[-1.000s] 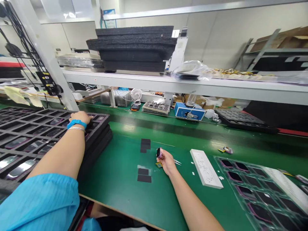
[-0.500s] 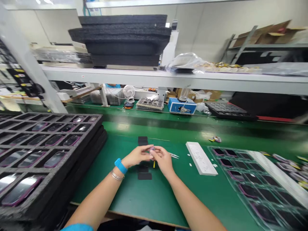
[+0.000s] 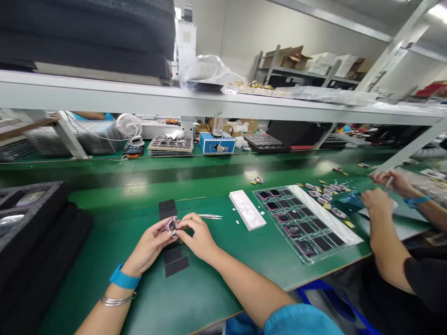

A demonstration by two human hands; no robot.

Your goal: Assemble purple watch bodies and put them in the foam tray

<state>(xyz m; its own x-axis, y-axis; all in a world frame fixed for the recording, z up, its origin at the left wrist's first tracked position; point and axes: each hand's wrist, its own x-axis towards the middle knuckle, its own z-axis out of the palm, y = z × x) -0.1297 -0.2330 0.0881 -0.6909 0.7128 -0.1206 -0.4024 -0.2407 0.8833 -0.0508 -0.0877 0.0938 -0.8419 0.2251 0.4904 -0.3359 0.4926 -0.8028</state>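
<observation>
Between my hands is a small purple watch case (image 3: 170, 224), tilted so that its inner parts show. My left hand (image 3: 151, 245) grips it by the left side, fingers closed. Thumb and fingertips of my right hand (image 3: 197, 236) are pinched at its lower right edge; whether they also hold a tiny part cannot be seen. Black strips (image 3: 176, 266) lie on the green mat under and behind the hands. Metal tweezers (image 3: 211, 216) rest just beyond my right hand. Further right is a white block (image 3: 247, 210) dotted with tiny pieces, with white scraps beside it.
A clear tray (image 3: 304, 260) of watch cases and dark squares lies to the right. Past it, a co-worker's hands (image 3: 379, 201) work near scattered watch cases (image 3: 326, 196). Black foam trays (image 3: 38, 232) are stacked at left. A shelf (image 3: 104, 100) spans above the bench.
My view has swung to the right, bringing the co-worker into sight. The watch case, still in my hands, now shows its inside. My right fingers have shifted to its lower edge.
</observation>
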